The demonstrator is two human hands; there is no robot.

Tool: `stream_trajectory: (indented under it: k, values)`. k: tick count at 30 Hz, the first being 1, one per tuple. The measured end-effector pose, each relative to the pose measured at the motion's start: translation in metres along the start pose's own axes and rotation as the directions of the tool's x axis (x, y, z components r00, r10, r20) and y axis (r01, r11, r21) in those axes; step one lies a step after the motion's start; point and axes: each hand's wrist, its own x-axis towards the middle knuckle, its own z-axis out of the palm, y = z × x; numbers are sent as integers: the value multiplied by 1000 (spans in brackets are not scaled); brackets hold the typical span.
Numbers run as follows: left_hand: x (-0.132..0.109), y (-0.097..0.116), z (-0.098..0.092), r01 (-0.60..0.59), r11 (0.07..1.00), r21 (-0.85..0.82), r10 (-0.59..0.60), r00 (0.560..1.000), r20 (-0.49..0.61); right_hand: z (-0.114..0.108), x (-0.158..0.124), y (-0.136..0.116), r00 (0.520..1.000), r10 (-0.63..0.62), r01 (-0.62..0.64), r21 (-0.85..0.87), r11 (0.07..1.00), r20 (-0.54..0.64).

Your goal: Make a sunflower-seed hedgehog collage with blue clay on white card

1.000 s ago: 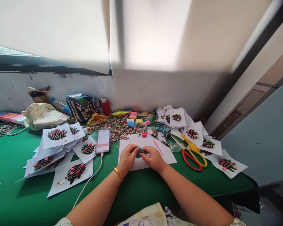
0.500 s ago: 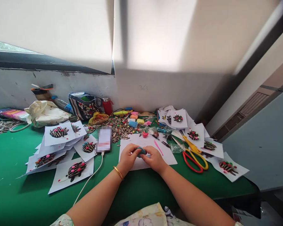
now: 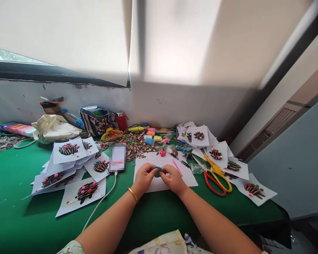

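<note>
A teal lump of modelling clay [image 3: 158, 171] is held between my left hand [image 3: 144, 178] and my right hand [image 3: 175, 180]. The fingers and thumbs of both hands pinch it from either side, covering part of it. Below the hands lies a sheet of white paper [image 3: 185, 180] on the green table. On the paper's far side sit a red lump of clay [image 3: 162, 153] and a dark pen [image 3: 185, 164]. A pink modelling tool [image 3: 177, 167] lies just beyond my right hand.
Scissors with red and yellow handles [image 3: 214, 190] rest at right. Paper cards bearing seed hedgehogs [image 3: 86, 192] are piled left and right. A phone [image 3: 117, 158] trails a white cable. Behind are sunflower seeds [image 3: 135, 146], clay blocks [image 3: 149, 141] and a striped bag [image 3: 96, 121].
The view has shifted slightly. The teal clay has turned a little between my fingers and looks flatter; both hands keep hold of it in nearly the same place.
</note>
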Motion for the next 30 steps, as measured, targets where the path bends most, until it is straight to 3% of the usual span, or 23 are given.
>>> stream_trajectory:
  k: [6, 13, 16, 23, 30]
  values:
    - [-1, 2, 0, -3, 1000, -6, 3, 1000, 18, 0, -1, 0, 1000, -11, 11, -46, 999, -9]
    - [0, -1, 1, 134, 984, -121, -137, 990, -17, -1, -1, -2, 997, -7, 5, 29, 1000, 71]
    - [0, 1, 1, 82, 991, -106, -79, 997, 27, 0, 0, 0, 999, 23, -24, 24, 999, 34]
    - [-4, 3, 1, -165, 986, 22, 163, 983, 82, 2, -1, -2, 999, 23, -22, -52, 998, 32]
    - [-5, 9, 0, -138, 989, 45, 133, 986, 102, 0, 0, 1, 998, 58, -58, 3, 998, 29]
